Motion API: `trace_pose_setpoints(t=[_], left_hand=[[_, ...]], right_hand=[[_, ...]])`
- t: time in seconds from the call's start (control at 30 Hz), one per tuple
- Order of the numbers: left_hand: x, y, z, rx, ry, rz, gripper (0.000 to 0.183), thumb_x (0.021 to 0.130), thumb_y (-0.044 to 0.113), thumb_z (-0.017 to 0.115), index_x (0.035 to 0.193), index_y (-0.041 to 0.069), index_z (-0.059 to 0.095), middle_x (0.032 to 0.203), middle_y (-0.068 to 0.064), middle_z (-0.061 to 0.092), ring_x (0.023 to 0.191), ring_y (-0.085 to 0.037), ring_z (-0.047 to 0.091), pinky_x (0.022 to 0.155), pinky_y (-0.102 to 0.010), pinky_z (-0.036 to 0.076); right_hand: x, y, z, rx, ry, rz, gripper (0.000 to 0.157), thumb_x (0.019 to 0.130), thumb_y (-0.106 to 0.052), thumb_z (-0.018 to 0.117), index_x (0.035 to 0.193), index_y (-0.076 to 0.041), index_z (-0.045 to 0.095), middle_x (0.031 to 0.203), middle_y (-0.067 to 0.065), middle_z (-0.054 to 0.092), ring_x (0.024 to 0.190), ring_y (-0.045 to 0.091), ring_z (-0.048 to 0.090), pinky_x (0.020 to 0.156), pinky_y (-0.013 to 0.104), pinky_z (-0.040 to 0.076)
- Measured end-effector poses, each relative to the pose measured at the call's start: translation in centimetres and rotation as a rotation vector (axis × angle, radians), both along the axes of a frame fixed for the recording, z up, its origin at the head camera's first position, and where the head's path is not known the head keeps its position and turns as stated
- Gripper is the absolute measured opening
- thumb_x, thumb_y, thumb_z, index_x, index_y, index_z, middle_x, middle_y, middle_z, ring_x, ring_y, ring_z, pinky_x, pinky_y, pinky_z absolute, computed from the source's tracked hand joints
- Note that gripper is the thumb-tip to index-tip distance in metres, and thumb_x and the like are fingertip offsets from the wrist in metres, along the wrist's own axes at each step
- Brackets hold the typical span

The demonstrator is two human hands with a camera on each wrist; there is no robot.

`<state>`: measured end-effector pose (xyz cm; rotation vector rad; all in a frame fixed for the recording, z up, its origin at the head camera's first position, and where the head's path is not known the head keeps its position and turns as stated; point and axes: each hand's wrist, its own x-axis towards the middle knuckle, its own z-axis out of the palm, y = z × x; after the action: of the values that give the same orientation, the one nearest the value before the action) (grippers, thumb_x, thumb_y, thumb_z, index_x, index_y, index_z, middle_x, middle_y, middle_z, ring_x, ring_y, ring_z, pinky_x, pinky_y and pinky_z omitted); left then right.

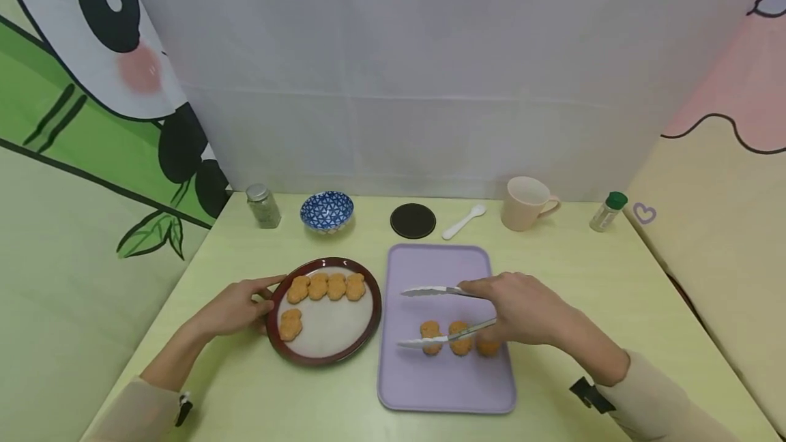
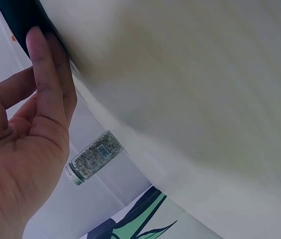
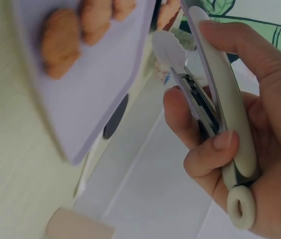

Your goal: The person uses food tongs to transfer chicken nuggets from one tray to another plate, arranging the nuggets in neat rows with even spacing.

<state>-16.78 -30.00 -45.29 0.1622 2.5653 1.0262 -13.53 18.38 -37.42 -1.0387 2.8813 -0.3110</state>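
My right hand (image 1: 522, 309) holds a pair of tongs (image 3: 225, 99) with pale handles. The tongs' two arms are spread apart above the purple tray (image 1: 442, 387), with nothing between their tips. Several golden-brown nuggets (image 1: 459, 338) lie in a row on the tray, partly hidden by the lower tong arm and my hand. Left of the tray is a plate (image 1: 328, 360) with a dark red-brown rim. It bears a row of nuggets (image 1: 317, 286) and a single nugget (image 1: 290, 325) below them. My left hand (image 1: 230, 307) touches the plate's left rim with extended fingers.
Along the back stand a glass spice jar (image 1: 264, 207), a blue patterned bowl (image 1: 327, 212), a black round coaster (image 1: 413, 221), a white spoon (image 1: 463, 222), a pale pink mug (image 1: 525, 204) and a green-capped shaker (image 1: 608, 211). A white cloth (image 1: 430, 74) hangs behind.
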Motion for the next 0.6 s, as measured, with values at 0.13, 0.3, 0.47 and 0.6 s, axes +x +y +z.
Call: trace_pose_setpoints(t=[0.13, 0.3, 0.47, 0.6], left_hand=[[0.0, 0.0, 0.0, 0.001, 0.000, -0.003, 0.053, 0.092, 0.003, 0.051, 0.143, 0.010, 0.041, 0.098, -0.013, 0.060, 0.061, -0.021, 0.062, 0.051, -0.030, 0.046], [-0.1, -0.2, -0.1, 0.007, 0.000, -0.004, 0.052, 0.092, 0.002, 0.052, 0.143, 0.010, 0.041, 0.098, -0.013, 0.059, 0.062, -0.021, 0.062, 0.051, -0.031, 0.047], [-0.1, -0.2, -0.3, 0.020, -0.003, -0.001, 0.052, 0.092, 0.002, 0.052, 0.143, 0.010, 0.041, 0.097, -0.013, 0.060, 0.062, -0.021, 0.063, 0.053, -0.032, 0.049], [-0.1, -0.3, -0.3, 0.017, 0.000, -0.003, 0.052, 0.092, 0.003, 0.052, 0.143, 0.010, 0.041, 0.098, -0.013, 0.060, 0.062, -0.020, 0.062, 0.053, -0.032, 0.049]], right_hand=[[0.7, 2.1, -0.4, 0.016, -0.036, -0.007, 0.071, 0.068, -0.057, 0.074, 0.125, -0.017, 0.063, 0.115, -0.008, 0.064, 0.093, 0.011, 0.062, 0.075, 0.036, 0.049], [1.1, 3.6, -0.8, 0.023, -0.062, 0.011, 0.065, 0.067, -0.044, 0.079, 0.124, -0.015, 0.064, 0.114, -0.006, 0.065, 0.094, 0.013, 0.063, 0.073, 0.037, 0.050], [1.2, 4.5, -0.8, 0.006, -0.070, 0.032, 0.061, 0.067, -0.037, 0.080, 0.122, -0.015, 0.065, 0.110, -0.008, 0.067, 0.087, 0.008, 0.062, 0.068, 0.034, 0.050], [1.2, 4.8, -0.9, -0.002, -0.070, 0.043, 0.056, 0.068, -0.036, 0.079, 0.119, -0.016, 0.067, 0.106, -0.010, 0.067, 0.078, 0.003, 0.060, 0.063, 0.031, 0.048]])
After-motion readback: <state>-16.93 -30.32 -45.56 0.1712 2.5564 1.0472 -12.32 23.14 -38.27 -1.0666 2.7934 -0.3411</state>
